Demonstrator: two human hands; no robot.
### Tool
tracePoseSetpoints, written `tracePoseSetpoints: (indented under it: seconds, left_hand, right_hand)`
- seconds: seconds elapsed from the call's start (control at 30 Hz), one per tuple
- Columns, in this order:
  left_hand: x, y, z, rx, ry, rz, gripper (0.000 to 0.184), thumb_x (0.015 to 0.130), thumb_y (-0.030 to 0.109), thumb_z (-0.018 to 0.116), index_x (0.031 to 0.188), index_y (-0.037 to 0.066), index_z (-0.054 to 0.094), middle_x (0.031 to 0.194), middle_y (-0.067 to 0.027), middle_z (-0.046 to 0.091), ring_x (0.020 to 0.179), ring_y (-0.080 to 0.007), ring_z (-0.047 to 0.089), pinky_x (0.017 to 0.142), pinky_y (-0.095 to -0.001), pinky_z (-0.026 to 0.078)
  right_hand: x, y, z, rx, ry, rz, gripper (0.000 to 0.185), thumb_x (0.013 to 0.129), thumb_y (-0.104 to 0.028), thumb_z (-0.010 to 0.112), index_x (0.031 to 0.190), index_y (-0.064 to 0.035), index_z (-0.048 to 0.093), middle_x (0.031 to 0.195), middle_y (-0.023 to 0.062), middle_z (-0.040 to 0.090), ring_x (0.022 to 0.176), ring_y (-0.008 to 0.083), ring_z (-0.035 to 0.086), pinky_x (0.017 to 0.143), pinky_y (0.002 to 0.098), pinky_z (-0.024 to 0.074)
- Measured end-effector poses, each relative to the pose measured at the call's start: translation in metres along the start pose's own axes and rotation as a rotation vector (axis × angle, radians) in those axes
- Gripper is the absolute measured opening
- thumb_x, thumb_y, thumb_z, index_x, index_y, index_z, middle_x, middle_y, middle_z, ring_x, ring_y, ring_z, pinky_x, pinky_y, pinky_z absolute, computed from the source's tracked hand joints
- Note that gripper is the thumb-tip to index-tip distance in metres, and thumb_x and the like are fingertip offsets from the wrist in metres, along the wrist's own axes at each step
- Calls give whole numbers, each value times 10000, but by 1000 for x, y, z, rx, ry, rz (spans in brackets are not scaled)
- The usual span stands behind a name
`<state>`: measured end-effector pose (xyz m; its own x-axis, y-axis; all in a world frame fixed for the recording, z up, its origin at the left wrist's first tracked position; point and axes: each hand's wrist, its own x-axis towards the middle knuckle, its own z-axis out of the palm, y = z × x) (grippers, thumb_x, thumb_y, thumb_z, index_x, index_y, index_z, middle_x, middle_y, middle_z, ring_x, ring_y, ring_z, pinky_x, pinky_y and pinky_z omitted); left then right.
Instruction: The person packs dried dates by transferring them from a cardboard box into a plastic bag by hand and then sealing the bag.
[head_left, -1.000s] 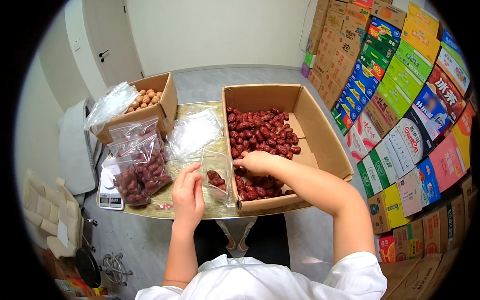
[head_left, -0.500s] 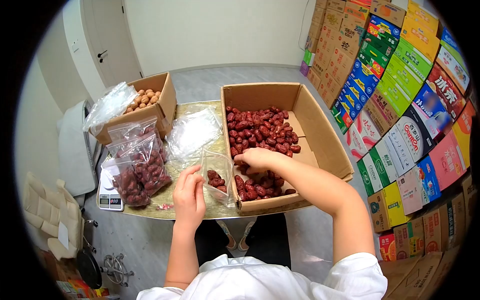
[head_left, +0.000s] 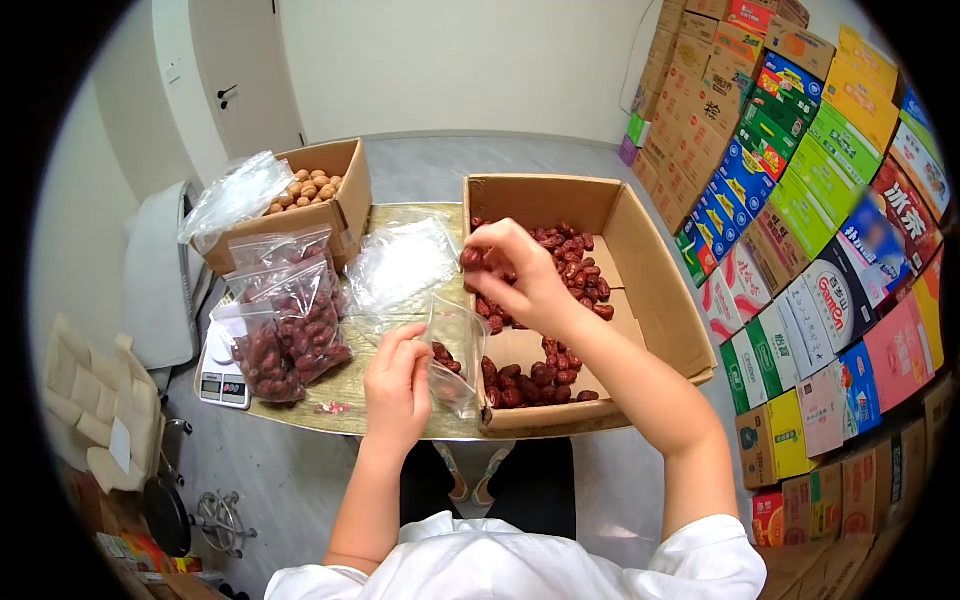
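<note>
My left hand (head_left: 398,385) is closed on the edge of a clear plastic bag (head_left: 462,385), which stands partly open on the table with a few dried red dates (head_left: 446,357) inside. Over the left wall of a large cardboard box (head_left: 655,295), my right hand (head_left: 520,272) pinches at least one red date (head_left: 471,259). Loose dates (head_left: 575,262) lie in that box, in a heap at the back and a smaller one near the front.
Filled bags of dates (head_left: 290,335) sit on a white kitchen scale (head_left: 222,370) at left. Behind them stands a carton of walnuts (head_left: 308,190) with clear bags on it. More flat clear bags (head_left: 405,262) lie mid-table. Stacked cartons (head_left: 800,290) line the right side.
My right hand has risen from among the dates in the box to above its left wall, with a date in the fingers. My left hand stays at the bag. The view has shifted slightly.
</note>
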<state>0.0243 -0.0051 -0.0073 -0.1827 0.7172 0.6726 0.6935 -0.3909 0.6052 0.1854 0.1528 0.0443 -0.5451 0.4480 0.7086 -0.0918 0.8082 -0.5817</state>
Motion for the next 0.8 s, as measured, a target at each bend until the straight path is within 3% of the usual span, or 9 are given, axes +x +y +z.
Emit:
tracePoseSetpoints:
  seconds: [0.07, 0.13, 0.2, 0.33, 0.43, 0.57, 0.7, 0.8]
  left_hand:
    - [0, 0, 1, -1, -2, -7, 97, 845, -70, 586, 925, -15, 583, 1105, -188, 638, 911, -360, 644, 775, -396, 517]
    - [0, -2, 2, 6, 5, 4, 99, 845, -70, 584, 927, -14, 584, 1106, -188, 638, 909, -360, 645, 770, -395, 518]
    - [0, -2, 2, 10, 11, 14, 102, 844, -70, 582, 928, -13, 585, 1108, -187, 638, 908, -360, 647, 766, -394, 519]
    - [-2, -3, 4, 8, 32, 9, 103, 847, -71, 572, 929, -10, 587, 1108, -199, 638, 920, -363, 650, 772, -400, 521]
    - [-2, -3, 3, 2, 66, -3, 99, 856, -71, 565, 930, -9, 587, 1110, -206, 637, 931, -362, 651, 782, -400, 521]
    - [-2, -7, 1, -13, 110, -9, 102, 870, -71, 557, 945, -8, 586, 1113, -204, 639, 939, -355, 653, 797, -392, 520]
    - [-1, -11, -4, 1, 118, 24, 119, 871, -75, 556, 963, -7, 587, 1111, -202, 639, 923, -348, 651, 790, -383, 520]
    - [-1, -17, -8, 5, 124, -17, 122, 869, -78, 559, 964, -8, 592, 1092, -201, 643, 900, -338, 649, 774, -370, 521]
  right_hand:
    - [0, -8, 4, -1, -84, -121, 410, 804, 58, 721, 1162, -61, 559, 1018, 74, 550, 822, 155, 570, 704, 274, 496]
    - [-3, -11, 8, -98, -140, -196, 440, 789, 53, 731, 1180, -63, 565, 1058, 116, 577, 927, 243, 607, 777, 330, 533]
    - [-3, -16, 12, -86, -135, -222, 398, 805, -7, 727, 1160, -102, 576, 1044, 102, 578, 880, 289, 643, 706, 365, 563]
    - [-9, -20, 14, -38, -251, -129, 398, 801, -47, 736, 1161, -122, 584, 1053, 89, 591, 912, 284, 641, 756, 376, 550]
    - [-12, -10, 19, -276, -364, -270, 405, 802, -139, 745, 1178, -159, 596, 1084, 59, 602, 1010, 261, 605, 903, 399, 472]
    - [-10, -7, 12, -253, -488, -224, 418, 785, -165, 751, 1173, -125, 601, 1087, 78, 606, 1027, 274, 582, 899, 411, 460]
    - [-7, 0, 8, -119, -248, -182, 307, 777, -149, 723, 1057, -56, 638, 1016, 113, 614, 992, 310, 583, 859, 402, 484]
    - [-5, 19, -2, -307, -72, -130, 222, 807, -139, 710, 988, -37, 632, 963, 126, 613, 929, 316, 589, 815, 393, 491]
